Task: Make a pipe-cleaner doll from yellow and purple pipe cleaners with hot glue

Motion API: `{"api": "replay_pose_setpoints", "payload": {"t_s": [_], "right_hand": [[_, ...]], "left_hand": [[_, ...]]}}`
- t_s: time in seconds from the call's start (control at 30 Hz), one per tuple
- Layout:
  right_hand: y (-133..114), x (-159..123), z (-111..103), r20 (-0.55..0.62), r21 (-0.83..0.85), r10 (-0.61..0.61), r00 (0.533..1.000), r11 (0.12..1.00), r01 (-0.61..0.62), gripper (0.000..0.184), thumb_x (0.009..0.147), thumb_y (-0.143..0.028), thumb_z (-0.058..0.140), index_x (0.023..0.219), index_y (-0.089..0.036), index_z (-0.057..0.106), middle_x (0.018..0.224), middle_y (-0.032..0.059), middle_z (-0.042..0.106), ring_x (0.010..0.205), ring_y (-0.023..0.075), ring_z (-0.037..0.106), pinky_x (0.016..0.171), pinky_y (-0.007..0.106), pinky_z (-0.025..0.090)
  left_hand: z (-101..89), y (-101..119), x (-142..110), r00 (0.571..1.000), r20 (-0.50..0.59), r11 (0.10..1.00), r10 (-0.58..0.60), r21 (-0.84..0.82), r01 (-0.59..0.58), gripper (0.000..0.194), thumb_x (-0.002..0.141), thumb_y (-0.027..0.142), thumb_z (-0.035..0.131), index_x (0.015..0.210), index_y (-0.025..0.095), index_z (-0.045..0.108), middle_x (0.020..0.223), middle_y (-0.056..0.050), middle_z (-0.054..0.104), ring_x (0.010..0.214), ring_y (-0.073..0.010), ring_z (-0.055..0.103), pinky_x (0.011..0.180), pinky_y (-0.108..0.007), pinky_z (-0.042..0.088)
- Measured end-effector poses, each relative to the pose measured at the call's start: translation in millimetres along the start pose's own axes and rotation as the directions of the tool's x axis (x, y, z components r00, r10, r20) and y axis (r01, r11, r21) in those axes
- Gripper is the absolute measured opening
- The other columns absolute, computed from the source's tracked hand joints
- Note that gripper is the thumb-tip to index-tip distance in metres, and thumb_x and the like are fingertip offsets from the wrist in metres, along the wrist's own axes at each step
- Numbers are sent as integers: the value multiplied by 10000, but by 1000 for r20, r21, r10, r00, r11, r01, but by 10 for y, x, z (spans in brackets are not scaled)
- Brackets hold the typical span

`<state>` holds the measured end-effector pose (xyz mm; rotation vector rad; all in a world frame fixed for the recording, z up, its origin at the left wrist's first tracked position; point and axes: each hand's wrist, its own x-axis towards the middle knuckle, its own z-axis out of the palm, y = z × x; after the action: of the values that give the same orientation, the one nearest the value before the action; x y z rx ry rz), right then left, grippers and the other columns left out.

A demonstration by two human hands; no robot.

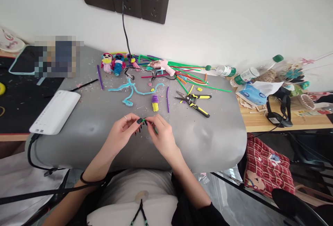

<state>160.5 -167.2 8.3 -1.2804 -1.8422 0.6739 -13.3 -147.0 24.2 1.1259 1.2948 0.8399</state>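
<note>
Between my fingertips, above the near part of the grey mat, is a green pipe cleaner, mostly covered by my fingers. My left hand pinches its left end and my right hand pinches it from the right; a bit of green shows below the right fingers. Just beyond lies a small purple and yellow pipe-cleaner piece. A purple pipe cleaner rests to its right, and wire strippers with yellow and black handles lie farther right. A bent light-blue pipe-cleaner shape sits behind my hands.
Pipe-cleaner dolls, a pink glue gun and several loose pipe cleaners lie along the wall. A white power bank with a cable is at left. Bottles and a tissue pack stand at right.
</note>
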Motion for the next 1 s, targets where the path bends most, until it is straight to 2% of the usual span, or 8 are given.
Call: {"api": "replay_pose_setpoints", "payload": {"t_s": [0.3,0.53,0.73,1.0], "right_hand": [[-2,-8,-36,73,-37,-27,997,999,30,240,1098,-227,451,1091,-193,688,960,78,706,837,174,661,783,299,535],[-8,-12,-39,86,-63,-49,995,997,54,248,1103,-240,455,1099,-213,701,951,73,697,838,174,660,791,299,530],[-1,-9,-19,76,-78,-73,994,994,79,236,1090,-235,469,1029,-196,694,891,63,672,784,170,624,755,291,514],[-16,-2,8,73,-51,-12,997,999,16,236,1090,-235,456,1031,-197,681,900,59,666,789,166,626,755,279,521]], "left_hand": [[-71,64,25,994,113,1000,-5,29,1,352,808,550,735,741,215,648,674,11,605,662,-163,547,636,-276,475],[-97,65,26,990,139,1000,11,26,-14,382,818,576,721,722,216,635,660,10,586,650,-164,542,629,-280,482],[-96,68,18,988,151,999,15,40,-21,380,812,573,736,762,208,643,680,13,586,658,-158,548,624,-269,476],[-52,25,13,992,126,999,20,46,-26,394,833,590,717,803,204,642,691,15,579,665,-153,539,606,-259,441]]}}
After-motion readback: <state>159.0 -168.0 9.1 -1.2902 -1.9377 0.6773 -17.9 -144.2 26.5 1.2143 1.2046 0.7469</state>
